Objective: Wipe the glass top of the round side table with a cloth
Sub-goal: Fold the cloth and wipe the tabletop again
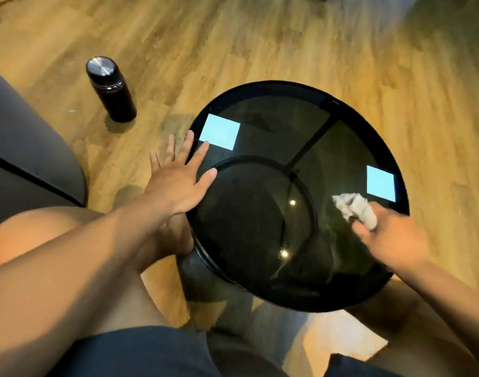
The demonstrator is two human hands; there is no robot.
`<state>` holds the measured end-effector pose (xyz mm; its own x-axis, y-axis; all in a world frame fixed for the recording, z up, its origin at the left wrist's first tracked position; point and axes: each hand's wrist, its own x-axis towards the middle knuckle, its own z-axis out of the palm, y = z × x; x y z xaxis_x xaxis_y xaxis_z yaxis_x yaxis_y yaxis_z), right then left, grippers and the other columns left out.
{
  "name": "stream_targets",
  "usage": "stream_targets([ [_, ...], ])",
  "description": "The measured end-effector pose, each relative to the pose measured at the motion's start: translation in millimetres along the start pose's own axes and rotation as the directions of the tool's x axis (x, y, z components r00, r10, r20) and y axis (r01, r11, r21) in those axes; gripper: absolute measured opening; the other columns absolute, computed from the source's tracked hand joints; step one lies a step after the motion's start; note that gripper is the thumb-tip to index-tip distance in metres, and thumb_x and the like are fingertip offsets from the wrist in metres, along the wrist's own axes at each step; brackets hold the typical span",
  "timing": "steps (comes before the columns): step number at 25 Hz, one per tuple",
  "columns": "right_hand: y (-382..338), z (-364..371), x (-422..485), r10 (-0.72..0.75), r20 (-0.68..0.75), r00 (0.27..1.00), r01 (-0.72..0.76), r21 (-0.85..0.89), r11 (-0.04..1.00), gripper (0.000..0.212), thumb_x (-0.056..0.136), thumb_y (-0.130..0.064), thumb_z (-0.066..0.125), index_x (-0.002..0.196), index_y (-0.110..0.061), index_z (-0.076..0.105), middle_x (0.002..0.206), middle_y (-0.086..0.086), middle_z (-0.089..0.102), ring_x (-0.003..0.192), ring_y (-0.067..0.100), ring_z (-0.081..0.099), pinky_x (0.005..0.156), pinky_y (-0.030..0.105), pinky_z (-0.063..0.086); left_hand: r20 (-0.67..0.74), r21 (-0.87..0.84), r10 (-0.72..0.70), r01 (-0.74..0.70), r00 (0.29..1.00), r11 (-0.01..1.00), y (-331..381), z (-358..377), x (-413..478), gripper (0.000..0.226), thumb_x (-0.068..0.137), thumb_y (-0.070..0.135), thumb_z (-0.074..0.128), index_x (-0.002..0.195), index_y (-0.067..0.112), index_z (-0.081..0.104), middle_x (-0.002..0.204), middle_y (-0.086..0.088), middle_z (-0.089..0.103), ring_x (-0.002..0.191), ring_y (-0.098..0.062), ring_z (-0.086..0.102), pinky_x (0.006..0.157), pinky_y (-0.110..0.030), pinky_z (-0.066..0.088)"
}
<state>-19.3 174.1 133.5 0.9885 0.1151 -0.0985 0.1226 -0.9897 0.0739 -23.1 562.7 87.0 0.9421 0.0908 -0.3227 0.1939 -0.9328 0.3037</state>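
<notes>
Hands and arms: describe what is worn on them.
Nothing worn shows. The left hand and left forearm are bare: no glove, ring, watch or sleeve. The right hand and right forearm are bare too, though blur hides fine detail there.

Left hand (178, 183) splayed flat — right hand (393, 238) curled.

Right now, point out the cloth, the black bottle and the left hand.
cloth (355, 209): head view, middle of the crumpled grey wad.
black bottle (114, 102): head view, side wall below the metal cap.
left hand (178, 183): head view, back of the hand.
</notes>
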Motion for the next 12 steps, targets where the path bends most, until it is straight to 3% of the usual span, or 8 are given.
stream_targets([
  [2, 10, -5, 68, 0.190, -0.048, 0.981, -0.186, 0.073, 0.980, 0.029, 0.092, -0.040, 0.050, 0.102, -0.014, 0.059, 0.097, 0.022, 0.069, 0.089, 0.042, 0.064, 0.066, 0.038, 0.043, -0.125, -0.179, -0.063, 0.040, 0.990, 0.983, 11, 13, 2, 0.070, 0.098, 0.064, 0.023, 0.158, 0.034, 0.003, 0.166, 0.002, -0.018, 0.153, -0.028, -0.016, 0.124, -0.052, 0.001],
  [4, -7, -7, 130, 0.320, -0.067, 0.945, -0.297, 0.235, 0.926, 0.038, 0.095, -0.040, 0.047, 0.105, -0.006, 0.061, 0.107, 0.026, 0.067, 0.099, 0.045, 0.061, 0.076, 0.041, 0.044, -0.221, -0.190, -0.060, 0.018, 0.973, 0.982, 19, 20, 6, 0.071, 0.096, 0.066, 0.027, 0.157, 0.036, 0.005, 0.167, 0.000, -0.014, 0.154, -0.027, -0.010, 0.123, -0.044, 0.004],
  [6, -41, -2, 178, 0.368, -0.133, 0.920, -0.319, 0.290, 0.903, 0.049, 0.090, -0.050, 0.044, 0.109, -0.008, 0.062, 0.114, 0.025, 0.065, 0.107, 0.046, 0.059, 0.086, 0.044, 0.045, -0.242, -0.237, -0.053, -0.006, 0.969, 0.971, 15, 21, 9, 0.069, 0.096, 0.064, 0.030, 0.156, 0.038, 0.008, 0.168, 0.001, -0.010, 0.154, -0.025, -0.007, 0.122, -0.041, 0.006],
  [9, -117, -7, 200, 0.310, -0.145, 0.940, -0.246, 0.343, 0.906, 0.050, 0.085, -0.056, 0.050, 0.110, -0.015, 0.064, 0.114, 0.021, 0.066, 0.110, 0.043, 0.057, 0.089, 0.043, 0.045, -0.244, -0.347, -0.006, -0.082, 0.970, 0.934, 8, 20, 10, 0.067, 0.096, 0.063, 0.029, 0.156, 0.038, 0.010, 0.168, 0.005, -0.006, 0.154, -0.020, -0.004, 0.120, -0.035, 0.004],
  [12, -205, -12, 167, 0.023, -0.135, 0.991, 0.021, 0.311, 0.950, 0.045, 0.086, -0.059, 0.049, 0.105, -0.021, 0.062, 0.105, 0.016, 0.069, 0.101, 0.040, 0.061, 0.076, 0.038, 0.042, -0.252, -0.438, 0.019, -0.131, 0.968, 0.889, 5, 19, 5, 0.072, 0.092, 0.064, 0.021, 0.157, 0.037, 0.010, 0.168, 0.008, -0.002, 0.154, -0.013, -0.005, 0.118, -0.026, 0.000],
])
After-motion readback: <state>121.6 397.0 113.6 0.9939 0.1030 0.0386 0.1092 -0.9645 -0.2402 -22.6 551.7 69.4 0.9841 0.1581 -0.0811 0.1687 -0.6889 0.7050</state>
